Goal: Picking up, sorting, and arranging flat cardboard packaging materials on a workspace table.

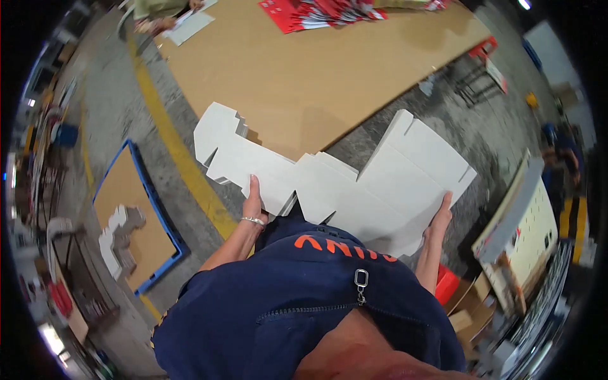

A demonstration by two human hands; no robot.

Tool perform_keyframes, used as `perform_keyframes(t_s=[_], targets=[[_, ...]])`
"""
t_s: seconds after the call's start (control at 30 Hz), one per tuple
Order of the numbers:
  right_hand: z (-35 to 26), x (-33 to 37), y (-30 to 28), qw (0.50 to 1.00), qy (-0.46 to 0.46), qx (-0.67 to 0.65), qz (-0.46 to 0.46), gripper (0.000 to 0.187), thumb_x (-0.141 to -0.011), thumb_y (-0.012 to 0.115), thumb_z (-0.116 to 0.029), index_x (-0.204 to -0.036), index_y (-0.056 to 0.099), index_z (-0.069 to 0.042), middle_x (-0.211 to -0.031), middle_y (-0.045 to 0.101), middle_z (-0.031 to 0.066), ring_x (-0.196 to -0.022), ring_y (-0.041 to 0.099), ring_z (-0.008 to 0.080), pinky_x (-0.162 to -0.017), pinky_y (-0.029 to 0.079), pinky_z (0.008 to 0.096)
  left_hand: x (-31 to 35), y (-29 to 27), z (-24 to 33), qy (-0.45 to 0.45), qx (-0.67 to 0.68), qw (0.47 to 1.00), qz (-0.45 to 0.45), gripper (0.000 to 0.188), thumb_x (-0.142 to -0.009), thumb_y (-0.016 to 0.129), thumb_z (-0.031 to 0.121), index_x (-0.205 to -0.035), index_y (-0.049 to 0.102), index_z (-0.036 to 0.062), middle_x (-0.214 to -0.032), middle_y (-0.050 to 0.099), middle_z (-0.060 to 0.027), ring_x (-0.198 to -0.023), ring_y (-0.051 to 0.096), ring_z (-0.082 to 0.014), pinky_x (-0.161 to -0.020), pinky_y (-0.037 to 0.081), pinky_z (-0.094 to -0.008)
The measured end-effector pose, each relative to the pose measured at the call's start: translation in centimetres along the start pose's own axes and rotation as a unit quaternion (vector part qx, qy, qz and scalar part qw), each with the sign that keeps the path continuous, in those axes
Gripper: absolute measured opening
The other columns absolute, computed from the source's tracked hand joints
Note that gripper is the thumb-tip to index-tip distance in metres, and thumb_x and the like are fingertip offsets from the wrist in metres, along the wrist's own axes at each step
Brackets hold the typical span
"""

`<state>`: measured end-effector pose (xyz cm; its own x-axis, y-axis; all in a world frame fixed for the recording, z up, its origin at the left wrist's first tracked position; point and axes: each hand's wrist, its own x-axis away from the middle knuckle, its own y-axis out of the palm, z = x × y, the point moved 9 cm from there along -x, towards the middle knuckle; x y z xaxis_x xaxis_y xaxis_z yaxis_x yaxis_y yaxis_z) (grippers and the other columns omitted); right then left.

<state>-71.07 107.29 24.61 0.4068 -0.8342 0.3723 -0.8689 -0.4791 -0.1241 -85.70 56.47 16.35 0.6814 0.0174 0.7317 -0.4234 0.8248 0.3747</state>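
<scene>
Both hands carry a thick stack of flat white die-cut cardboard box blanks (354,187) in front of my waist. My left hand (253,199) grips the stack's near edge left of the middle, thumb lying on top and fingers hidden underneath. At the right end, my right hand (441,218) is closed around the edge, its thumb also on the top sheet. Notches, slots and fold lines show on the uppermost blank. The stack's far left part overlaps the edge of a large brown table (285,82) in this view.
Red printed packages (323,14) lie on the table's far side. Another person's hand (166,24) is by white sheets at far left. A blue-edged platform (149,234) on the left floor bears more white blanks (120,237). A cream perforated panel (525,234) and cardboard boxes (472,310) stand right.
</scene>
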Motion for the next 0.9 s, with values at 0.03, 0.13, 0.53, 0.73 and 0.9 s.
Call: perform_keyframes(t_s=[0.03,0.13,0.53,0.73,0.9], targets=[[-0.4,-2.0,1.7,0.999,0.006,0.037,0.009,0.071,-0.083,0.058,-0.053,-0.11,0.054,0.012,-0.103,0.061,0.0156,-0.089,0.059,0.0205,-0.078,0.047,0.0313,-0.3,0.0,-0.2,0.01,0.012,1.0,0.015,0.077,-0.079,0.061,0.057,-0.128,0.042,0.0008,-0.124,0.054,-0.014,-0.11,0.055,-0.0279,-0.093,0.044,-0.0424],[-2.3,-6.5,9.2,0.997,0.011,0.029,-0.077,0.071,-0.083,0.059,-0.053,-0.109,0.055,0.013,-0.105,0.061,0.0169,-0.089,0.059,0.022,-0.079,0.047,0.0322,-2.3,0.0,-0.5,0.044,0.052,0.996,0.065,0.082,-0.076,0.063,0.059,-0.128,0.041,-0.0009,-0.125,0.053,-0.0148,-0.109,0.055,-0.0283,-0.094,0.044,-0.0423],[-6.4,-18.8,31.4,0.949,0.034,0.155,-0.273,0.072,-0.083,0.06,-0.051,-0.116,0.051,0.012,-0.113,0.058,0.0178,-0.1,0.057,0.023,-0.085,0.046,0.0341,-6.3,2.2,-0.7,0.064,0.122,0.937,0.321,0.087,-0.074,0.064,0.062,-0.12,0.048,-0.0102,-0.114,0.058,-0.0176,-0.097,0.06,-0.0255,-0.084,0.047,-0.0353],[-6.0,-27.7,43.4,0.887,-0.03,0.276,-0.37,0.071,-0.082,0.059,-0.055,-0.114,0.054,0.008,-0.108,0.061,0.0157,-0.094,0.059,0.0232,-0.082,0.047,0.0335,-6.1,4.4,-8.2,0.041,0.141,0.907,0.395,0.064,-0.079,0.064,0.052,-0.117,0.051,0.0012,-0.111,0.061,-0.0106,-0.097,0.061,-0.0254,-0.08,0.051,-0.0392],[-6.0,-33.0,48.8,0.774,-0.222,0.41,-0.429,0.052,-0.082,0.065,-0.039,-0.101,0.06,0.009,-0.09,0.065,0.0153,-0.079,0.06,0.0214,-0.073,0.047,0.0322,1.1,6.7,-11.6,-0.135,-0.102,0.934,0.316,0.03,-0.081,0.069,0.029,-0.098,0.059,0.0069,-0.085,0.064,-0.0017,-0.072,0.062,-0.0124,-0.064,0.051,-0.0254]])
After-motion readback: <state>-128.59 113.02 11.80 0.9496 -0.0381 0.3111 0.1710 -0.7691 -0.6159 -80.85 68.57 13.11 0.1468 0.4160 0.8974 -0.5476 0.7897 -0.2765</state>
